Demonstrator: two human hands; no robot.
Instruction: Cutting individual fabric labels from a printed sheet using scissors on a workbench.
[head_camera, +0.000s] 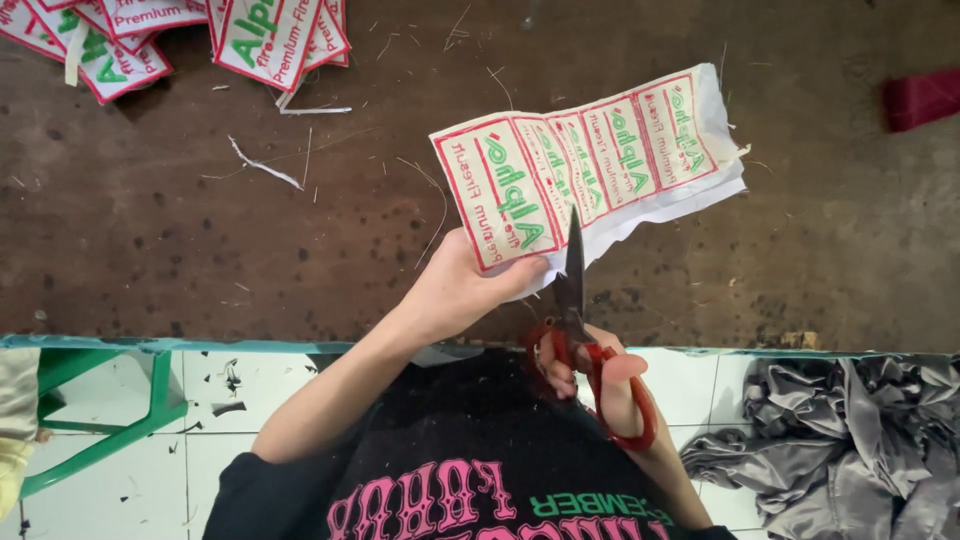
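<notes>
Two hands are busy over the dark brown worktop (200, 220). The left hand (462, 290) is closed in a pinch on the near left corner of a white cloth strip (590, 165) printed with a row of red-bordered labels lettered in green, and holds it up clear of the surface. The right hand (600, 375) is wrapped around the red handles of a pair of scissors (578, 300), fingers through the loops, and the dark blade rises to the strip's lower edge, just right of the first label.

The strip's long axis runs from the pinched end at lower left up to the free end at upper right, tilted a little. The scissors point almost straight away from the person, so they cross the strip nearly square.

To my eye a clean cut here means keeping the cloth taut, holding the blade in the narrow gap between two red borders, and keeping the pinching fingertips well aside of the blade.

More such labels (270, 40) lie heaped at the far left, with loose threads scattered about, and grey cloth (850, 440) sits on the tiled floor.
</notes>
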